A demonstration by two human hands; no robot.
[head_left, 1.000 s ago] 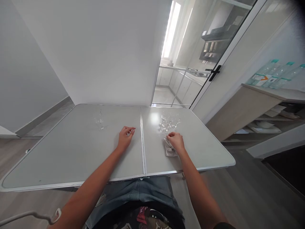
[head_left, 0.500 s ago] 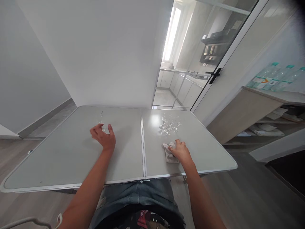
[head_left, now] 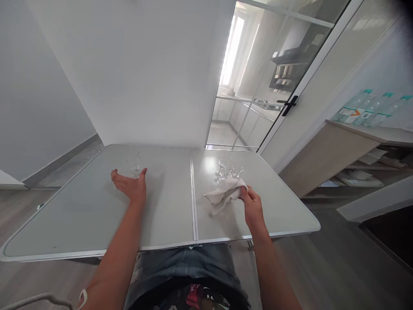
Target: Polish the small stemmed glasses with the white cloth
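Note:
A whitish cloth (head_left: 222,197) hangs loosely from my right hand (head_left: 253,207), pinched between thumb and fingers above the right half of the table. Just beyond it, several small clear glasses (head_left: 226,168) with thin stems stand close together; the cloth partly covers the nearest ones. On the left half, my left hand (head_left: 130,185) is spread with thumb and fingers apart. Another clear glass (head_left: 134,162) stands right behind that hand, its lower part close to the palm. Whether the hand touches it I cannot tell.
The grey table (head_left: 167,206) has a metal rim and a metal seam down its middle. Its far edge meets a white wall (head_left: 145,77) and a glazed door (head_left: 245,94). To the right, plastic bottles (head_left: 368,110) stand on a wooden shelf unit (head_left: 338,146).
My right hand has lifted the folded cloth off the table, and it now hangs opened out. My left hand has shifted slightly left, its fingers spreading beside the single glass.

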